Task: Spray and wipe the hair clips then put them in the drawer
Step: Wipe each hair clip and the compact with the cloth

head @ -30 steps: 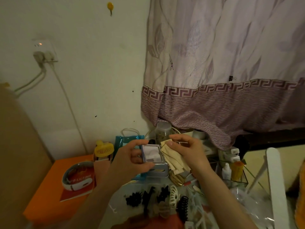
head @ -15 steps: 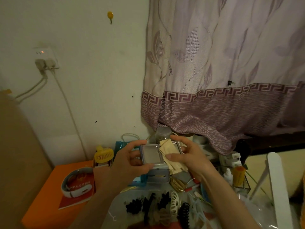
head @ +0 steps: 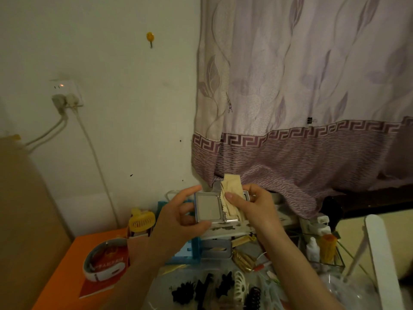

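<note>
Since half a second ago both hands have lifted the small silver square-framed mirror (head: 210,208) higher, and the beige folded wiping cloth (head: 231,199) now stands up over its right half. At nine o'clock of the mirror, the left hand (head: 178,222) grips its left edge, thumb along the bottom rim and fingertips over the top. At three o'clock, the right hand (head: 252,208) pinches the cloth against the frame with its thumb. The hair clips (head: 214,289), black claws, one white claw and a black spiral, lie untouched in a row at six o'clock, near the bottom edge on the cluttered table. The drawer (head: 215,248) looks to be the grey one under the hands, though that is uncertain. No spray bottle is plainly identifiable. The risk, as I judge it, is the smooth mirror slipping from a two-point grip, or the cloth sliding off onto the clutter.
</note>
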### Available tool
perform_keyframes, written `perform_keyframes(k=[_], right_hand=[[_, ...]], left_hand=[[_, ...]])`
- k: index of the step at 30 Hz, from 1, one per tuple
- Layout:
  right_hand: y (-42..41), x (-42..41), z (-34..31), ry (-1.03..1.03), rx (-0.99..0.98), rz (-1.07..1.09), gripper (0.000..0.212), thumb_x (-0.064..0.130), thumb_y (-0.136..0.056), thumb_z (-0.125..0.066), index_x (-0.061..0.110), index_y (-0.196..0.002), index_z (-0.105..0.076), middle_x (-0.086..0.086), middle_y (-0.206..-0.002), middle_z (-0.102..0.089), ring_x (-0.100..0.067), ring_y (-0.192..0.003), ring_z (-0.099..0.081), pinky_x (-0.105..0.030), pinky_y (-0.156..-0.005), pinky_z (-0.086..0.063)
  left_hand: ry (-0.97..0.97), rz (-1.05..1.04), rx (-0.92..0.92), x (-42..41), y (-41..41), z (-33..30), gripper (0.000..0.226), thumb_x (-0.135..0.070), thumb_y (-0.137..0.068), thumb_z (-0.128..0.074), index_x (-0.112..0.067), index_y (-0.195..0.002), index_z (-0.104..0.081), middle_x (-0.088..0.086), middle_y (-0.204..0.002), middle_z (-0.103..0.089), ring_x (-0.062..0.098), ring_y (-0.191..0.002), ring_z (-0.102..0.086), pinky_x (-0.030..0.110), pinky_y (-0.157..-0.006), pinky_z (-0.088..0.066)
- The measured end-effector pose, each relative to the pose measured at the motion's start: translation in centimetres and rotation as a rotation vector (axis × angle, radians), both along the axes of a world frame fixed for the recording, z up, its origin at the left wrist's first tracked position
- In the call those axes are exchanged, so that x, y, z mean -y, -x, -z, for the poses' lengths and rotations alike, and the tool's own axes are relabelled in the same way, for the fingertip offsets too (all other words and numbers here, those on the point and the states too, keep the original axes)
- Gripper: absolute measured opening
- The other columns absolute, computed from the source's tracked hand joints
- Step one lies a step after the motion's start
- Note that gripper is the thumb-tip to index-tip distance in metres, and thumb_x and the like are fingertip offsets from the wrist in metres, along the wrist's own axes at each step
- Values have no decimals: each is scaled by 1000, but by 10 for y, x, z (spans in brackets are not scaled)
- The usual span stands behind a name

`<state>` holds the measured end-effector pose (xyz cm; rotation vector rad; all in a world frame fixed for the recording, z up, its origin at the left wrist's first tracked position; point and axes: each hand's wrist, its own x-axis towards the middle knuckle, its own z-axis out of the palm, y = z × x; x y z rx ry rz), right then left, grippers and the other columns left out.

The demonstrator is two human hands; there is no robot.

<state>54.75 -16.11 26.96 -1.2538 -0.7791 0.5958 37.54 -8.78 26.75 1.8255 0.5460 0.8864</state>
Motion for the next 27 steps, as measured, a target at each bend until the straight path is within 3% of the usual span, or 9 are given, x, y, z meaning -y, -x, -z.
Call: perform_keyframes(k=[2,5,12,17,27], right_hand=[[-2,-4,-11,-19,12,-4,13,10,-78,-77,11,-85,-67,-12,-88,-74,-26,-79,-71,-40,-72,-59],[-6,-11,-31,-62,28,-4,14,11,-77,-78,14,-84,-67,-6,-83,-75,-19,-73,-72,-34,-67,-59],[-10,-12,-65,-164,-14,-94,14,6,-78,-75,12,-87,-66,-1,-72,-74,-12,-62,-70,-23,-52,-55],[-13,-8,-79,-197,0,-147,12,5,-85,-68,8,-95,-65,-7,-80,-73,-15,-67,-70,-26,-61,-58],[-18,8,-91,-240,-52,-161,13,2,-85,-67,4,-98,-64,0,-65,-72,-9,-57,-68,-19,-50,-52]], left_hand=[[-41,-7,-3,-3,-1,-13,74,8,-72,-75,-23,-132,-45,-7,-97,-74,22,-82,-69,36,-69,-61],[-54,-12,48,-7,-3,-34,75,7,-70,-77,-28,-129,-46,-8,-97,-74,16,-86,-72,25,-68,-59],[-87,-2,114,-8,-6,-66,65,6,-67,-78,-31,-114,-53,-11,-90,-75,15,-80,-73,21,-61,-57],[-95,8,174,-4,-3,-79,62,-7,-59,-80,-29,-111,-55,-6,-92,-75,19,-79,-73,23,-60,-57],[-76,41,233,2,-1,-86,64,-8,-55,-80,-31,-110,-58,-1,-96,-75,22,-83,-73,25,-63,-58]])
